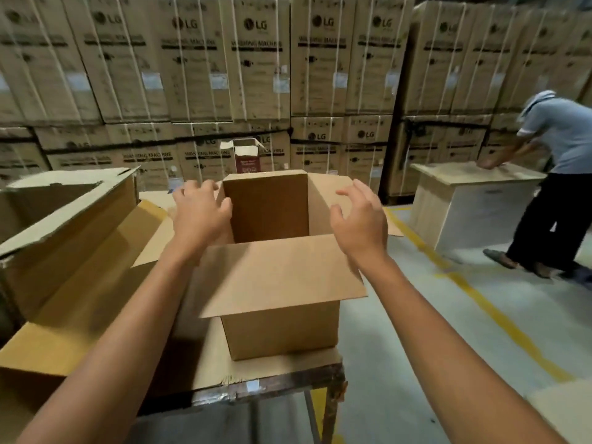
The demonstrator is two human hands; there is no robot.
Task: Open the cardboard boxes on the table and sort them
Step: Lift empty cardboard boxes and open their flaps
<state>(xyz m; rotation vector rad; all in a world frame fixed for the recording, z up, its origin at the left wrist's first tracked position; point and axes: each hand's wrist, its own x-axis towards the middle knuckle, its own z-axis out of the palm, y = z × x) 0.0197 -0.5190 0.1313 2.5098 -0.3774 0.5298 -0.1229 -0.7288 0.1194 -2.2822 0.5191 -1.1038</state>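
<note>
A plain brown cardboard box stands upright on the table near its right end, top flaps spread open and nothing visible inside. My left hand rests on the box's left flap at the rim, fingers curled over it. Just above the right flap hovers my right hand, fingers apart and holding nothing. A larger open box lies to the left, and flattened cardboard covers the table beside it.
A small dark-red open carton stands behind the box. Tall stacks of strapped washing-machine cartons form a wall at the back. At the right, a person bends over a wooden crate on the grey floor with yellow lines.
</note>
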